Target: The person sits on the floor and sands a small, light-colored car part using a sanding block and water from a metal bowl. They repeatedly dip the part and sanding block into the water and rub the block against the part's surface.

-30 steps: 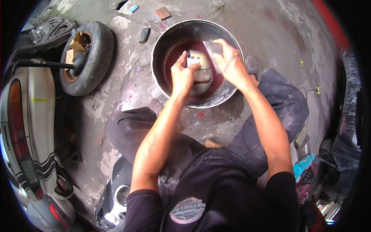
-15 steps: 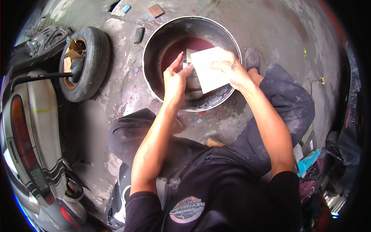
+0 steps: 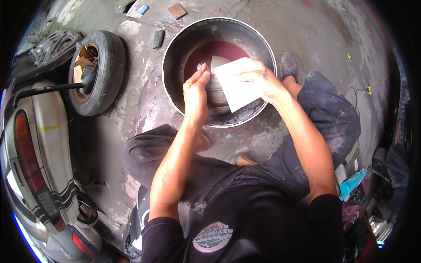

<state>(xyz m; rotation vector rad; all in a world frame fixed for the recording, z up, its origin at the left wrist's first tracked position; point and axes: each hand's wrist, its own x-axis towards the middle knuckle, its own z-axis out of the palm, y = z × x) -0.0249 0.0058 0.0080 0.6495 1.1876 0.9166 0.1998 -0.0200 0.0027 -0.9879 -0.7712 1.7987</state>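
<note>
A white, squarish sheet [image 3: 239,90] is in my right hand [image 3: 266,83], which grips its right part. The sheet hangs tilted over a wide dark basin [image 3: 175,70] with a pale rim and reddish liquid [image 3: 197,57] inside. Beneath the sheet, a curved, grey-and-cream striped piece [image 3: 216,97] shows in the basin; the sheet hides part of it. My left hand [image 3: 196,96] is at the piece's left side, fingers stretched forward. Whether it touches the piece I cannot tell. Something small and shiny shows by its fingertips, too unclear to name.
A tyre [image 3: 112,70] with cardboard scraps in its wheel stands at left, near pale motorcycle body panels [image 3: 44,127]. A dark block [image 3: 158,39], a brown block [image 3: 177,11] and a blue piece [image 3: 142,9] lie beyond the basin. A turquoise item [image 3: 351,184] lies at right.
My right hand and the white sheet have moved slightly down. My left thumb has swung away from the striped piece, closer to the index finger.
</note>
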